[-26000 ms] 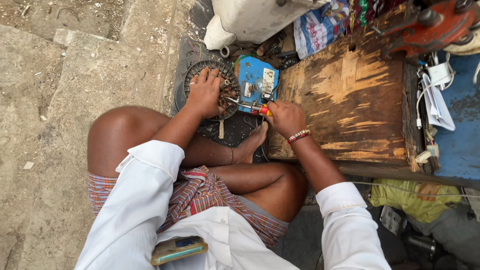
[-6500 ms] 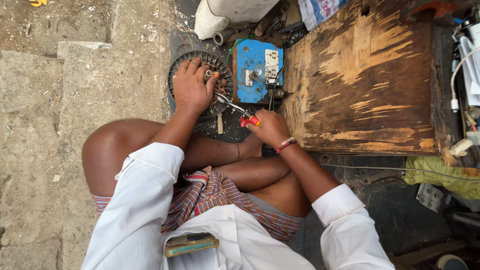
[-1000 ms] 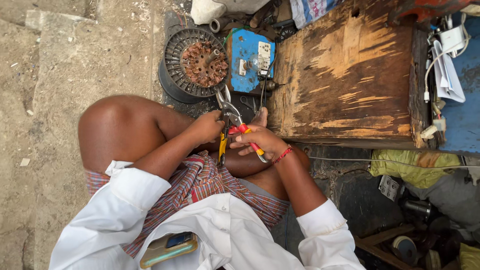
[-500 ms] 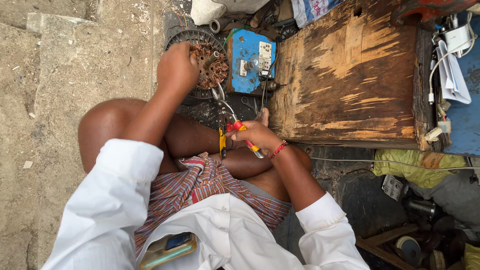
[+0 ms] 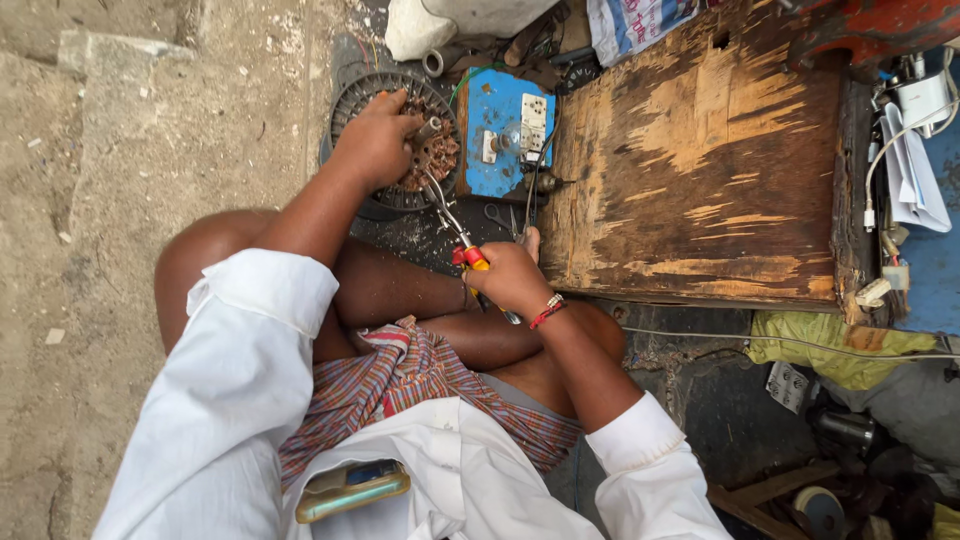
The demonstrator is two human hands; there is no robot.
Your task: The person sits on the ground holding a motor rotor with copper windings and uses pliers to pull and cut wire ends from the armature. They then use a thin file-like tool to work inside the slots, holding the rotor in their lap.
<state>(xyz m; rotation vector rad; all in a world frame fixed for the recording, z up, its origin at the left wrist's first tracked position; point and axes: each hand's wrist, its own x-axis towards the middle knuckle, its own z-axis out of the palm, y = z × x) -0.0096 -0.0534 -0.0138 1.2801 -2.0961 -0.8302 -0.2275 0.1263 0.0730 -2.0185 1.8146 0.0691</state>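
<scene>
My right hand was closed tight around the red and yellow handles of my pliers. The metal tips of the pliers pointed toward eleven o'clock, up at the round motor part. My left hand lay on top of that round motor part, with the fingers curled and pressing on the brown copper coils in its middle. I could not tell if those fingers pinched a wire. The round motor part sat on the dark ground at twelve o'clock from my knees. Just beside it, at three o'clock, was a blue switch box with a white socket on it. Further toward three o'clock stood a big worn wooden board. At nine o'clock from my left hand was the rough stone ground. A red thread band was on my right wrist. A phone stuck out of my white shirt pocket, down at six o'clock.
</scene>
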